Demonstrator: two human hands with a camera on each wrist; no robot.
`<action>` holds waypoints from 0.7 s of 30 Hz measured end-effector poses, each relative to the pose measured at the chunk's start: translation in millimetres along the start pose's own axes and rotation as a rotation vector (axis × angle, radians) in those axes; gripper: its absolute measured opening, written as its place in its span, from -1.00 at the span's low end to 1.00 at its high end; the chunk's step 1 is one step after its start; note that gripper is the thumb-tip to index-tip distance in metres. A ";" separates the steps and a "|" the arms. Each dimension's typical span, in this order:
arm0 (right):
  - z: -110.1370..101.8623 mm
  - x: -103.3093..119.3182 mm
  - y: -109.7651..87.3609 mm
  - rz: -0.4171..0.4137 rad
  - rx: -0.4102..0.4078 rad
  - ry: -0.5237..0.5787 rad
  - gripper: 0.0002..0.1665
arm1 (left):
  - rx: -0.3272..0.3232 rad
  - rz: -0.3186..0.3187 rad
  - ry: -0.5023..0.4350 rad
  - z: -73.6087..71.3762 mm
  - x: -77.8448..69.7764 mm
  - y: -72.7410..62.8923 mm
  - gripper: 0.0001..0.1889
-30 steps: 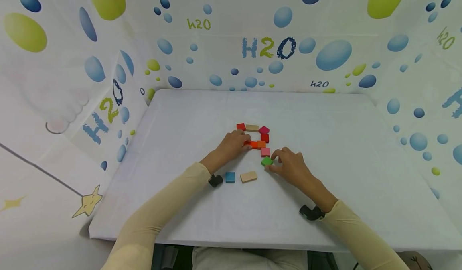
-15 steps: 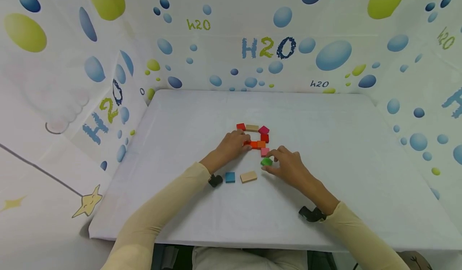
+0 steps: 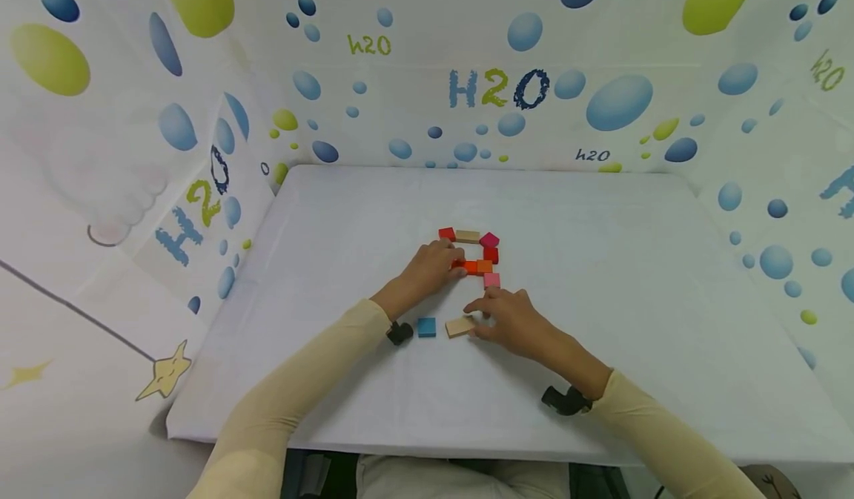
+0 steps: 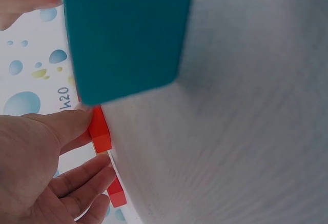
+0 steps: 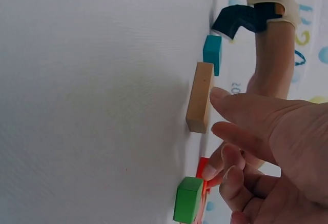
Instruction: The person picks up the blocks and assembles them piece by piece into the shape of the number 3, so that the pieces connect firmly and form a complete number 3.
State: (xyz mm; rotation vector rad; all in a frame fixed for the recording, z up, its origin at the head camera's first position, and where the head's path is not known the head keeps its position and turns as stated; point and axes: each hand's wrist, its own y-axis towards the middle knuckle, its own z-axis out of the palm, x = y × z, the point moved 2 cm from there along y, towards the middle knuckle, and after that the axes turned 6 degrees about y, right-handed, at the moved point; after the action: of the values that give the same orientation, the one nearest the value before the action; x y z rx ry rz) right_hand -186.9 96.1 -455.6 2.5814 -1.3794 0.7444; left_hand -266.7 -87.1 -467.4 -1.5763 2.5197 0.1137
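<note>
In the head view my left hand [image 3: 435, 265] rests beside a row of orange-red blocks [image 3: 471, 268]. The left wrist view has its thumb and fingers around an orange-red block [image 4: 99, 131]. My right hand [image 3: 514, 322] is at a plain wooden block [image 3: 459, 327], thumb and forefinger spread at its near end. Seen from the right wrist, the thumb tip overlaps the edge of that wooden block [image 5: 199, 98]. A green block [image 5: 188, 199] lies below it there; in the head view the right hand hides it. A blue block [image 3: 426, 327] lies left of the wooden one.
Further up the white table [image 3: 600, 262], a red block [image 3: 446, 234], a wooden block [image 3: 468, 236], a crimson pentagon [image 3: 490, 239], a red block [image 3: 491, 255], an orange block [image 3: 485, 267] and a pink block [image 3: 491, 280] form a bent line.
My right hand has let go of the green block below the pink one and moved left and toward me, to the wooden block. The left hand has stayed in place.
</note>
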 end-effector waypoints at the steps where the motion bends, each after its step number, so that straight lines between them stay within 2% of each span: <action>1: 0.6 0.4 0.5 0.002 0.004 -0.005 -0.49 | 0.000 0.000 0.000 0.0 0.0 0.1 -0.66; 7: 0.9 0.3 3.1 0.008 0.012 -0.027 -0.55 | -0.004 0.002 -0.007 -0.1 0.3 -0.1 -0.67; 15: -6.2 -3.0 10.4 0.004 -0.041 -0.047 -0.58 | -0.005 0.008 -0.017 -1.0 1.1 0.2 -0.67; 21: -7.2 -10.1 16.8 0.011 -0.048 -0.044 -0.60 | 0.003 0.013 -0.018 -0.4 1.5 0.4 -0.67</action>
State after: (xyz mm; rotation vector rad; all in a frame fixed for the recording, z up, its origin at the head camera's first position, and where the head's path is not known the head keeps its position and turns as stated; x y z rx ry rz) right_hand -207.7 96.3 -456.1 2.5701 -1.4066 0.6511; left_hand -267.8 -88.4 -467.3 -1.5508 2.5164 0.1252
